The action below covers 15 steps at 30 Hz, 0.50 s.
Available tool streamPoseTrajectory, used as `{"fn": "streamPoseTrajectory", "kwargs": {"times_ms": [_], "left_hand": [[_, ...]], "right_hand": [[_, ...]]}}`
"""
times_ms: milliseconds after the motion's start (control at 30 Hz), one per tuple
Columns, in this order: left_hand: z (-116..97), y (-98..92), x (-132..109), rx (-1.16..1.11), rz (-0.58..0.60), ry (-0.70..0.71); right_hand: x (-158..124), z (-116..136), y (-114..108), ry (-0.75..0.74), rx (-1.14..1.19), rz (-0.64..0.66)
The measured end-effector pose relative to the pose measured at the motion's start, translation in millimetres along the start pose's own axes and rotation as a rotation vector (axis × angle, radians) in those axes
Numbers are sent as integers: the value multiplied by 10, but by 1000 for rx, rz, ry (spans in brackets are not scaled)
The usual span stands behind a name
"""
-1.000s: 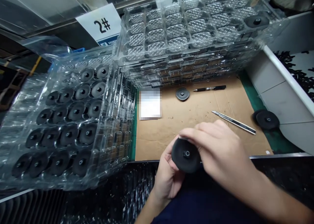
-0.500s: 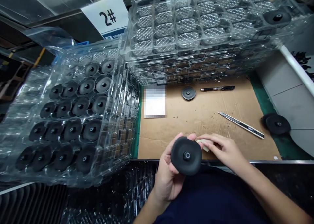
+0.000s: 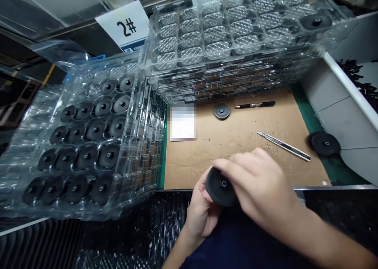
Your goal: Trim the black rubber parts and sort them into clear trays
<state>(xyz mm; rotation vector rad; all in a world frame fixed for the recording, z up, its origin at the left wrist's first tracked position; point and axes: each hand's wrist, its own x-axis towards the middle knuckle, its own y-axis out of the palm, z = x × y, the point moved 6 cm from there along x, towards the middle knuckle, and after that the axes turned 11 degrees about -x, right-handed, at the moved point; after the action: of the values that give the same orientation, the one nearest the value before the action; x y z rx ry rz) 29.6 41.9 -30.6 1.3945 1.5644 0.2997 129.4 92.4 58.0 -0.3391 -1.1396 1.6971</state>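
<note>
A black, rounded-square rubber-like disc [image 3: 217,190] with a small central stub rests in my left hand [image 3: 201,212], which is closed around its left edge and underside. The face with the stub is turned up toward me. My right hand [image 3: 260,182] reaches over the disc's right side, its fingers bent together against the upper rim. A small white pad showed between those fingers in the earlier view; the back of the hand now hides it. Beyond the hands, a similar black disc [image 3: 222,111] lies on the cardboard sheet [image 3: 189,163].
At left, a clear plastic tray [image 3: 118,174] holds several black discs. A stack of clear trays [image 3: 206,64] stands at the back. On the cardboard lie a pen [image 3: 255,104] and a craft knife [image 3: 283,146]. More discs [image 3: 326,143] sit by the right-hand wall [image 3: 327,92].
My right hand has moved from beside the disc to over its right side, covering part of it. My left hand still holds the disc. The whole view has shifted slightly.
</note>
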Motion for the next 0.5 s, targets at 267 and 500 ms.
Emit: {"fn": "streamPoseTrajectory", "kwargs": {"times_ms": [267,500], "left_hand": [[-57,-38,-11,-89,76,-67],[-5,-42,-49,-263,174,-154]], "right_hand": [[-264,-810,269,227,164,133],[-729,-1134,622,401,97,32]]}}
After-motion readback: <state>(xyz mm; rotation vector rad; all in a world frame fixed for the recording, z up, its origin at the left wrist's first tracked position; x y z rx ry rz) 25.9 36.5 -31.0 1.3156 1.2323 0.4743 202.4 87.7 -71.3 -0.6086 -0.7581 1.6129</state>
